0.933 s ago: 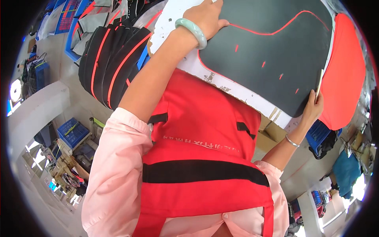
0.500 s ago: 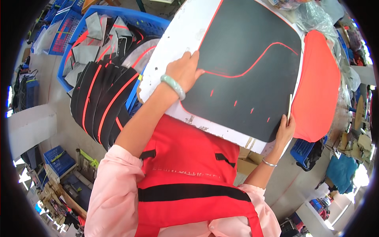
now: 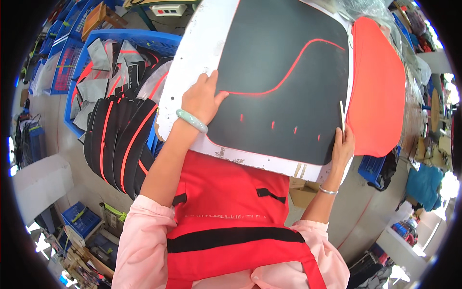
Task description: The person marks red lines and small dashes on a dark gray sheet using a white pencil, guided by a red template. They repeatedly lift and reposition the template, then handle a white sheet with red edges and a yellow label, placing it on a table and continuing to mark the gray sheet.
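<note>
A black panel with a curved red line and several short red marks lies on a white board. My left hand rests at the panel's left edge, thumb apart from the outstretched fingers, with a green bangle on the wrist. At the panel's lower right edge, my right hand grips a thin white stick that points up and away from me; its exact kind cannot be made out. A stack of red-orange pieces sits just right of the board.
To the left, a blue basket holds grey and black pieces with red trim. Black strips with red lines hang over its near side. Clear plastic bags lie at the far right. A cardboard box stands below the board's near edge.
The view has shifted, so the board and both hands sit a little further left and the panel looks slightly turned. Both hands keep about the same places on it.
</note>
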Tool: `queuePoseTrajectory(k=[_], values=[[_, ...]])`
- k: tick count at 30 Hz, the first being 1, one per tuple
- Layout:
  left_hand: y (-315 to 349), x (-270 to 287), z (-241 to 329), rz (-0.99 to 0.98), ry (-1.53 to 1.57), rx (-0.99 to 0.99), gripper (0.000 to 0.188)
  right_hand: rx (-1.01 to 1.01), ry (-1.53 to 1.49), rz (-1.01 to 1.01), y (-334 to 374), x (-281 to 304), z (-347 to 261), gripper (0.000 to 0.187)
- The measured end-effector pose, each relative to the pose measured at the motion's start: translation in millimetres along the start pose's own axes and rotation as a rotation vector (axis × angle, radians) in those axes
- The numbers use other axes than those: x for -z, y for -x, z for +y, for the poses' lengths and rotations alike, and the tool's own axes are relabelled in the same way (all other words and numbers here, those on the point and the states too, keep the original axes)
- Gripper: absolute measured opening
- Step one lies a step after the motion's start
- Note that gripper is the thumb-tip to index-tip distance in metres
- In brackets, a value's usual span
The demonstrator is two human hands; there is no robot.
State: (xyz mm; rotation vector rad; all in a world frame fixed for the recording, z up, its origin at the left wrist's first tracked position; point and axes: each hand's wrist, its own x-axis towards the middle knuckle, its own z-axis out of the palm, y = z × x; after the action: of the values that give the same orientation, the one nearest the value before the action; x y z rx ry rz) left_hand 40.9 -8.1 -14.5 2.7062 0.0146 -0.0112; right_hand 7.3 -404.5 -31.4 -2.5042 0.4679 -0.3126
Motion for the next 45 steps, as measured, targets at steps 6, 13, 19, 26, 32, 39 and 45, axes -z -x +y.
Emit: queuePoseTrajectory(k=[6, 13, 19, 26, 32, 39, 45], values=[[-7.7, -17.8, -26.9, 0.087, -0.084, -0.209, 0.053, 0.090, 0.108, 0.023, -7.7, -3.9, 13.1, 0.035], [-15.5, -8.1, -19.6, -0.050, -0.090, -0.152, 0.052, 0.095, 0.172, -0.048, -13.5, 10.4, 14.1, 0.030], [-13.8, -7.4, -19.9, -0.065, -0.074, -0.122, 0.053, 0.072, 0.156, -0.037, -5.5, 7.8, 11.4, 0.030], [-12.9, -7.9, -16.8, -0.069, -0.033, -0.100, 0.053, 0.032, 0.114, 0.013, -1.8, 3.6, 10.3, 0.031], [-13.0, -5.8, -15.2, -0.079, -0.065, -0.095, 0.054, -0.012, 0.124, -0.013, -2.1, 3.6, 8.9, 0.032], [-12.9, -7.3, -19.8, -0.072, -0.038, -0.102, 0.054, -0.007, 0.105, -0.049, -0.7, 9.0, 4.3, 0.029], [-11.0, -5.7, -14.8, -0.057, -0.066, -0.115, 0.056, -0.003, -0.288, 0.234, 5.4, 9.2, -1.9, 0.023]])
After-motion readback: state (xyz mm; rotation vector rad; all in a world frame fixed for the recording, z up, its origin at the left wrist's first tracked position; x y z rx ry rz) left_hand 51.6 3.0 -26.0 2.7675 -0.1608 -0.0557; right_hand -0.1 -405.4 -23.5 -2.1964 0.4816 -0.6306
